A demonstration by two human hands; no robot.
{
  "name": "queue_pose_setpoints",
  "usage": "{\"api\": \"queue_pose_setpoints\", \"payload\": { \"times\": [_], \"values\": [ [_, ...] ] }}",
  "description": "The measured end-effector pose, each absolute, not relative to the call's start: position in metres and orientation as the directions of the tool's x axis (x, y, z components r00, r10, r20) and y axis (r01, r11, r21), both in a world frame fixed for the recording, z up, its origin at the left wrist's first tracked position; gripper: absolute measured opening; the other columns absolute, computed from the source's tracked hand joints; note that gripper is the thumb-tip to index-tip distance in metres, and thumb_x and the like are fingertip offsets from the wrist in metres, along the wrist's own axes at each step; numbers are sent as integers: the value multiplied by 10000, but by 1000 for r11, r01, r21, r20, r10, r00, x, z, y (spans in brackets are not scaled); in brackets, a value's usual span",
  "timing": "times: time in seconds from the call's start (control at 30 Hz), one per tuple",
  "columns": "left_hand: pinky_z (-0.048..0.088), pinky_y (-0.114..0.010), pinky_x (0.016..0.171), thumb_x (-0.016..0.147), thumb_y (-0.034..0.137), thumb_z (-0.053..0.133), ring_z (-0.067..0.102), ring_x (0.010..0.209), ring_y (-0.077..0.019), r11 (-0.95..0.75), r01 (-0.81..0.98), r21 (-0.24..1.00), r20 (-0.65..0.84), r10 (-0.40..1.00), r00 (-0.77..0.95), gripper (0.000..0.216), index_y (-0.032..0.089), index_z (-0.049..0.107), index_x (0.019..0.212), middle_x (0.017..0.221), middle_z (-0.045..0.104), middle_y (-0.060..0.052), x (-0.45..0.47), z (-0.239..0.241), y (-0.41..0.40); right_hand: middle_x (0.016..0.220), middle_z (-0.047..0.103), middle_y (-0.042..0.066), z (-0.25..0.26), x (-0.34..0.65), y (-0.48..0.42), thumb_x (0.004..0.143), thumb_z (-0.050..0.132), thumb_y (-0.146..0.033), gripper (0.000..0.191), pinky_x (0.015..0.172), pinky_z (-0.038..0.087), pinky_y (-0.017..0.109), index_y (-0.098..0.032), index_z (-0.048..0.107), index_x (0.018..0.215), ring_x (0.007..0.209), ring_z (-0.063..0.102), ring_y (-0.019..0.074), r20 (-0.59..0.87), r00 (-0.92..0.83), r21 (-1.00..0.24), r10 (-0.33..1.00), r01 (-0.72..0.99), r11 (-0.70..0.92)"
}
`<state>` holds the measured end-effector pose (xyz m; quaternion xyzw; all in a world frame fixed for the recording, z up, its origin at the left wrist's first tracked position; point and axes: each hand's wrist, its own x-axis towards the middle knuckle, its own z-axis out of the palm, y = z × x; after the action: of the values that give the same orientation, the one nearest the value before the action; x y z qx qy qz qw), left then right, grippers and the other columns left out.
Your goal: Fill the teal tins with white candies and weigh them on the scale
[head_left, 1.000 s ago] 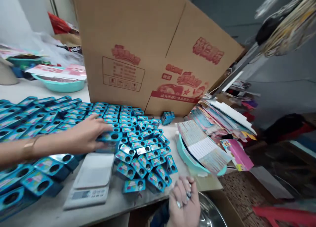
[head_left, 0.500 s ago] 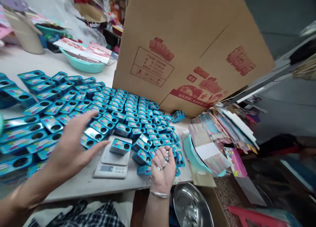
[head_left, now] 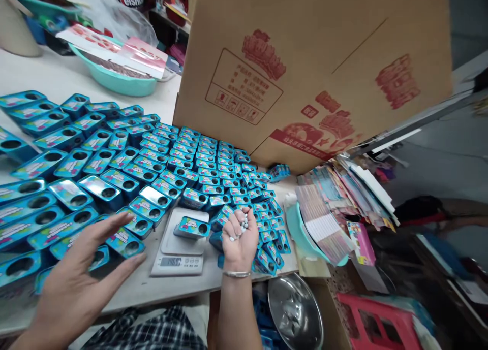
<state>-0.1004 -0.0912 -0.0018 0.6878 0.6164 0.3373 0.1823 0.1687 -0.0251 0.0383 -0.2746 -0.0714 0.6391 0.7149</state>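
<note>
In the head view a small blue tin (head_left: pixel 193 227) with a round dark hole in its top stands on a white digital scale (head_left: pixel 176 262). Digits glow on the scale's display. My left hand (head_left: pixel 82 276) hovers left of the scale, thumb and fingers spread, holding nothing. Just right of the scale, my right hand (head_left: pixel 239 241) is turned palm up with its fingers curled around several small white pellets (head_left: pixel 244 225). Many more blue tins (head_left: pixel 148 164) of the same kind crowd the table on the left, behind and to the right; my hands hide some.
A large cardboard box (head_left: pixel 305 75) stands behind the tins. Turquoise basins sit at the back left (head_left: pixel 125 83) and on the right (head_left: pixel 295 228), the latter topped with stacked printed sheets (head_left: pixel 324 225). Below the table edge are a steel bowl (head_left: pixel 295 309) and a red stool (head_left: pixel 381 319).
My left hand has moved left and down, away from the scale. My right hand, still around the pellets, has come closer to the scale. The view has shifted, and the display digits are now sharper.
</note>
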Motion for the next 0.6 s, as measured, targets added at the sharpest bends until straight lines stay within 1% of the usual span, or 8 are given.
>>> {"api": "queue_pose_setpoints", "payload": {
  "times": [0.03, 0.07, 0.1, 0.23, 0.3, 0.37, 0.47, 0.6],
  "values": [
    [466, -570, 1101, 870, 543, 516, 561, 1268, -326, -164, 677, 717, 235, 972, -13, 649, 468, 290, 1474, 1428, 531, 11, -94, 4, -86, 588, 373, -119, 38, 167, -24, 919, 548, -284, 130, 346, 210, 152, -210, 481, 835, 383, 244, 31, -258, 185, -488, 948, -872, 38],
    [459, -562, 1105, 857, 561, 543, 568, 1255, -322, -176, 634, 753, 238, 971, -13, 614, 455, 364, 1436, 1405, 547, 8, -87, 9, -80, 587, 370, -119, 38, 165, -22, 921, 544, -289, 134, 345, 207, 155, -211, 482, 832, 384, 239, 33, -265, 198, -493, 944, -869, 44],
    [448, -553, 1112, 852, 564, 564, 557, 1265, -319, -208, 607, 767, 248, 968, 18, 603, 438, 397, 1418, 1399, 552, 1, -80, 12, -74, 587, 369, -117, 38, 163, -21, 921, 543, -295, 139, 345, 206, 156, -211, 482, 829, 386, 236, 34, -271, 210, -499, 939, -865, 50],
    [430, -490, 1115, 895, 487, 579, 477, 1331, -293, -405, 580, 707, 332, 914, 234, 648, 341, 331, 1475, 1435, 513, -56, -58, 10, -54, 588, 360, -116, 39, 156, -16, 918, 542, -307, 140, 346, 191, 158, -212, 487, 832, 389, 223, 33, -292, 236, -507, 927, -860, 59],
    [409, -483, 1125, 914, 425, 571, 433, 1360, -289, -459, 585, 669, 345, 889, 302, 655, 300, 298, 1496, 1458, 486, -79, -48, 4, -47, 587, 358, -117, 40, 152, -14, 918, 537, -307, 132, 345, 176, 161, -209, 495, 840, 388, 211, 32, -299, 249, -504, 921, -861, 69],
    [390, -487, 1131, 908, 365, 580, 404, 1376, -292, -496, 600, 627, 345, 868, 357, 675, 268, 285, 1507, 1473, 470, -92, -36, -4, -39, 592, 369, -115, 40, 145, -11, 907, 550, -318, 134, 348, 165, 165, -208, 505, 845, 391, 209, 31, -302, 283, -533, 910, -842, 85],
    [398, -490, 1100, 867, 339, 635, 454, 1318, -299, -533, 597, 600, 341, 845, 413, 659, 246, 372, 1465, 1422, 526, -95, -17, -15, -28, 599, 395, -108, 35, 132, -9, 880, 592, -360, 170, 365, 168, 170, -209, 522, 847, 405, 233, 30, -279, 363, -619, 889, -776, 122],
    [447, -448, 991, 866, 296, 642, 563, 1135, -263, -500, 568, 654, 293, 859, 419, 427, 256, 564, 1284, 1222, 645, -63, 0, -22, -20, 587, 425, -94, 26, 119, -8, 884, 595, -394, 207, 428, 265, 180, -208, 537, 817, 442, 312, 38, -220, 451, -728, 865, -666, 162]
  ]
}}
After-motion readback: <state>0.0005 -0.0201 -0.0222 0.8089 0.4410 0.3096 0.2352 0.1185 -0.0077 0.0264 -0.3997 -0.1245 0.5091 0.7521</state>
